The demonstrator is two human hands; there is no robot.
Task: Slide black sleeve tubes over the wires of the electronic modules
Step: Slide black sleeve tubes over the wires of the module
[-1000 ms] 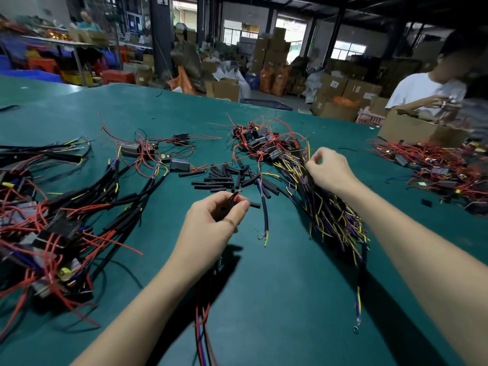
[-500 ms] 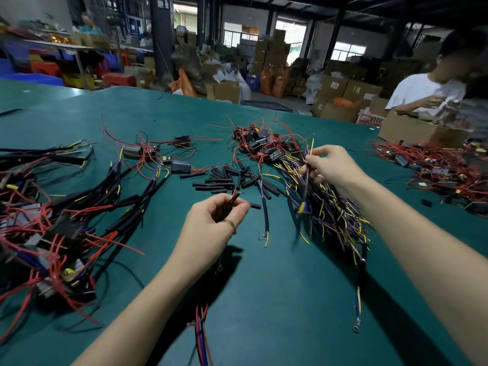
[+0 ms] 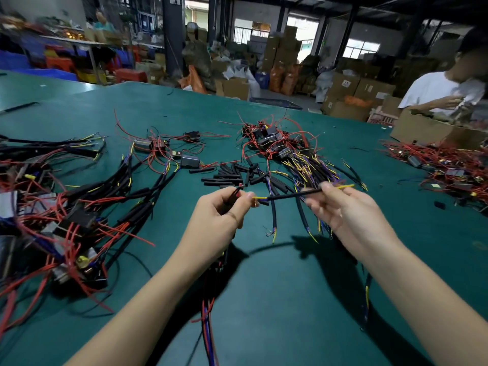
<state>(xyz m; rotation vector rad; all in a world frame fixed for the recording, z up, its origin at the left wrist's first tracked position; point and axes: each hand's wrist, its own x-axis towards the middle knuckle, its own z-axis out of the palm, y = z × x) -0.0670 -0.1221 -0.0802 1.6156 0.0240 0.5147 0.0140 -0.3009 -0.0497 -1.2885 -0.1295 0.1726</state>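
Light and limp, the wire bundle (image 3: 295, 196): black-sheathed through the middle, thin yellow and purple strands poking out both ends, no stiffness beyond what the sheath lends. Best taken close behind the bare tips, since anything gripped farther back lets the ends droop and splay before they meet a tube mouth. Sleeve tubes (image 3: 232, 175) equally light, soft-walled, likely to collapse if squeezed hard; a gentle pinch near the opening looks right.

Held above the table (image 3: 264, 299), just nearer than the loose heap of sleeve tubes, and stretched between both hands. Right hand (image 3: 340, 207) curled around the bundle's right part, thumb and fingers pinching it, yellow strand sticking out past the fingertips. Left hand (image 3: 224, 210) curled too, thumb and forefinger pinched on something small and black with a red tip, probably a sleeve and a wire end, too small to tell for sure; yellow tips of the bundle lying just beside its forefinger.

Compared with half a second back: right hand off the big unsleeved pile (image 3: 298, 159) beyond the sleeve heap and brought nearer, bundle now lifted clear and swung across to meet the left, which has barely shifted. Finished, sleeved harnesses (image 3: 79, 207) lying left of the heap, unchanged.
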